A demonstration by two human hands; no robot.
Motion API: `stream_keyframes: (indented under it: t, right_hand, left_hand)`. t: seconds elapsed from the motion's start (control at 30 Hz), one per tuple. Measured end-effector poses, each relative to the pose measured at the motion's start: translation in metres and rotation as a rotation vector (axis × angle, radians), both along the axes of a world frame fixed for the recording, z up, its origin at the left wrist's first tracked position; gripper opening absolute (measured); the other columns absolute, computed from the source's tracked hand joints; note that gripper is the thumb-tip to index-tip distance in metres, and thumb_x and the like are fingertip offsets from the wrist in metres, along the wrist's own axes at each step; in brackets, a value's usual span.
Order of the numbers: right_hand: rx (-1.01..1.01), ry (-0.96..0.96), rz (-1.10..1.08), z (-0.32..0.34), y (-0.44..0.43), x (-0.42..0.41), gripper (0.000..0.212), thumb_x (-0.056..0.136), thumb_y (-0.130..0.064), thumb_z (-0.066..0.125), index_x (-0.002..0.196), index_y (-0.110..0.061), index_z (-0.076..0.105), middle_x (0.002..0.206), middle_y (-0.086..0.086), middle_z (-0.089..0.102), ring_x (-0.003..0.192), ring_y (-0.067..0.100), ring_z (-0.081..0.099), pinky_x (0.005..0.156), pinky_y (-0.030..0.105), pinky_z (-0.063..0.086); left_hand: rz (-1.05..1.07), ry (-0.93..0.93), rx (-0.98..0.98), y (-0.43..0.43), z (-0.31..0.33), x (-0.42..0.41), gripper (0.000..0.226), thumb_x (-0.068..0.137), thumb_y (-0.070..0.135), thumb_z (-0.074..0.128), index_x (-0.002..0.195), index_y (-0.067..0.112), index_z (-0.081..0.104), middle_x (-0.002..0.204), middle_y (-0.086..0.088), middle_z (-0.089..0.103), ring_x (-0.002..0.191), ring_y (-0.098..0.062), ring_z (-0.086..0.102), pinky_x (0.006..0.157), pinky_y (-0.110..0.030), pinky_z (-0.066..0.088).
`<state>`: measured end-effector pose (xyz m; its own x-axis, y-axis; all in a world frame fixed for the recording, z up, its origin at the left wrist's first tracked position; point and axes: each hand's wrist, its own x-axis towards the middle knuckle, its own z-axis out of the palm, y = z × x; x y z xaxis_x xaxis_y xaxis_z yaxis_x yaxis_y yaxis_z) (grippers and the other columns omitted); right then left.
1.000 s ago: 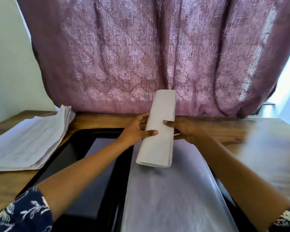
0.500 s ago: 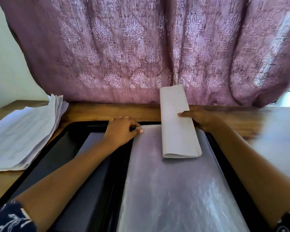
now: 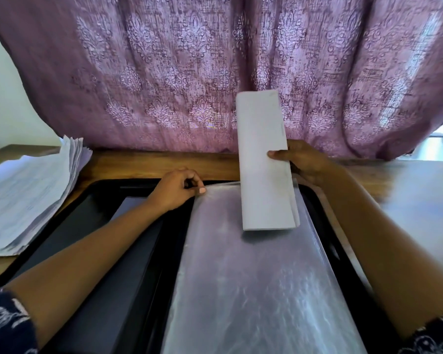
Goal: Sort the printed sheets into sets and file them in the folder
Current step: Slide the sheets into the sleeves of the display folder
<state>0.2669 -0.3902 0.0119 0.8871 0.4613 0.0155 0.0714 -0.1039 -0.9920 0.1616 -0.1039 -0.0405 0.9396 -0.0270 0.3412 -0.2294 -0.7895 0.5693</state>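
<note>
Mauve patterned curtain [image 3: 215,72] fills the whole upper half, ten o'clock round to two. Below it runs the wooden table [image 3: 138,164], a brown strip along the far edge and a pale, glare-washed stretch out at three o'clock.

Black folder [image 3: 87,238] lies open on the table, spreading from seven o'clock up to the centre, its dark inner cover on the left side. On its right half sits a clear plastic pocket [image 3: 253,277], glossy and creased, covering five to six o'clock and reaching up to the middle.

Over at nine o'clock a loose stack [image 3: 28,195] of printed sheets rests on the table just beside the folder's left edge, far corners fanned and lifted. The print is too faint to read.

Now the action: a folded white bundle [image 3: 264,175] of sheets stands up at one o'clock, long and narrow, tilted slightly, its lower end over the pocket's far part. Whether that end touches the plastic, I cannot tell.

Right hand [image 3: 302,162] grips the bundle's right edge at two o'clock, thumb [image 3: 276,153] across the front, fingers hidden behind.

Left hand [image 3: 177,192], just left of centre, is curled at the pocket's far-left corner — thumb and fingertips pinching the plastic edge there.
</note>
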Motion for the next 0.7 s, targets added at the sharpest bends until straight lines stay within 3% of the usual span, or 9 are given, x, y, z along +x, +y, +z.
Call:
stream_keyframes:
  t: [0.07,0.2,0.3,0.47,0.53,0.6,0.67,0.7]
  right_hand:
    - [0.027,-0.039,0.023,0.009,0.000,-0.003,0.020,0.086,-0.009,0.066,0.104,-0.016,0.068,0.094,-0.005,0.075,0.087,0.012,0.071,0.071,0.028,0.056]
    - [-0.027,-0.176,0.029,0.027,-0.004,-0.002,0.027,0.087,-0.010,0.066,0.114,-0.013,0.066,0.101,-0.007,0.072,0.092,0.011,0.069,0.081,0.026,0.055]
    - [-0.042,-0.201,0.036,0.032,-0.008,0.000,0.023,0.088,-0.009,0.064,0.109,-0.015,0.066,0.092,-0.013,0.073,0.087,0.006,0.070,0.078,0.021,0.056]
    - [-0.083,-0.214,0.025,0.032,-0.011,0.002,0.023,0.086,-0.013,0.067,0.109,-0.019,0.067,0.103,-0.007,0.072,0.095,0.013,0.069,0.089,0.033,0.053]
    - [-0.062,-0.232,0.015,0.035,-0.009,-0.001,0.025,0.087,-0.011,0.066,0.112,-0.016,0.065,0.103,-0.005,0.071,0.088,0.008,0.069,0.084,0.029,0.055]
    - [-0.004,-0.271,-0.020,0.040,-0.007,-0.005,0.028,0.089,-0.009,0.063,0.116,-0.012,0.063,0.098,-0.007,0.071,0.081,0.003,0.069,0.072,0.022,0.056]
    - [0.092,-0.332,-0.099,0.047,-0.003,-0.007,0.026,0.089,-0.008,0.063,0.115,-0.013,0.063,0.089,-0.013,0.072,0.080,0.001,0.068,0.068,0.019,0.053]
    - [0.138,-0.373,-0.149,0.049,-0.001,-0.007,0.024,0.089,-0.008,0.063,0.113,-0.014,0.063,0.088,-0.014,0.072,0.080,0.000,0.068,0.070,0.019,0.053]
  left_hand:
    - [-0.058,0.069,-0.070,0.004,0.003,0.003,0.020,0.082,0.010,0.075,0.075,0.025,0.064,0.073,0.011,0.061,0.064,0.002,0.052,0.066,-0.012,0.039]
    - [-0.155,0.202,-0.121,0.016,0.010,0.009,0.018,0.087,0.006,0.068,0.081,0.022,0.062,0.074,0.013,0.064,0.070,0.004,0.054,0.072,-0.012,0.042]
    - [-0.230,0.296,-0.150,0.015,0.019,0.014,0.018,0.089,-0.002,0.061,0.086,0.016,0.059,0.072,0.022,0.066,0.072,0.009,0.056,0.076,-0.007,0.042]
    - [-0.290,0.407,-0.227,0.011,0.022,0.022,0.018,0.090,-0.006,0.058,0.089,0.012,0.059,0.074,0.013,0.066,0.073,0.007,0.056,0.077,-0.009,0.043]
    - [-0.316,0.441,-0.279,0.013,0.021,0.024,0.015,0.089,-0.003,0.060,0.095,0.010,0.060,0.078,0.011,0.066,0.075,0.005,0.057,0.078,-0.010,0.043]
    - [-0.350,0.479,-0.300,0.012,0.021,0.027,0.024,0.082,0.012,0.071,0.105,0.009,0.063,0.082,0.007,0.065,0.078,0.002,0.058,0.080,-0.010,0.044]
    - [-0.351,0.485,-0.282,0.008,0.020,0.029,0.034,0.075,0.023,0.080,0.103,0.009,0.066,0.081,0.006,0.065,0.077,0.000,0.058,0.078,-0.011,0.044]
    - [-0.336,0.461,-0.275,0.006,0.018,0.031,0.027,0.076,0.017,0.081,0.098,0.010,0.067,0.079,0.005,0.066,0.073,-0.001,0.058,0.077,-0.013,0.045]
